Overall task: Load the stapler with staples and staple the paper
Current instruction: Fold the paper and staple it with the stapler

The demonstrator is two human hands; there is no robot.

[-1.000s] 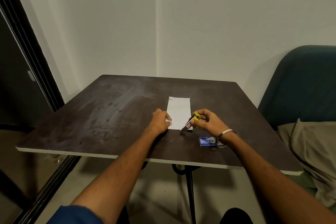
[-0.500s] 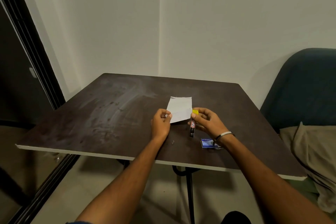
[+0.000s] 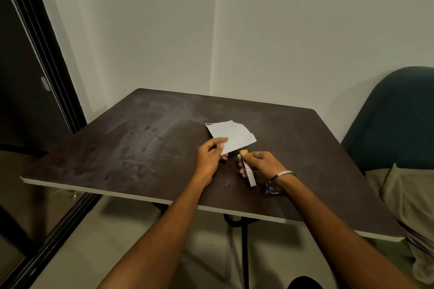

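Bringing paper and stapler together looks like the step in hand; loading seems done, though the staple channel itself can't be seen. Left hand (image 3: pixel 209 159) pinches the near corner of the white paper (image 3: pixel 232 136) between thumb and fingers, sheet lifted and tilted off the bench (image 3: pixel 141 148). Right hand (image 3: pixel 260 163) grips the small stapler (image 3: pixel 247 169), yellow end up, just right of the paper's near corner and not yet touching it. Whether the stapler mouth is open can't be told.

Next move, by my guess: slide the pinched corner into the stapler mouth, then squeeze. Needs the corner held flat and the mouth lined up with the edge.

A loose staple (image 3: pixel 227 183) lies on the bench just below the stapler's left side. A blue staple box (image 3: pixel 270 189) sits near the right wrist, partly hidden.
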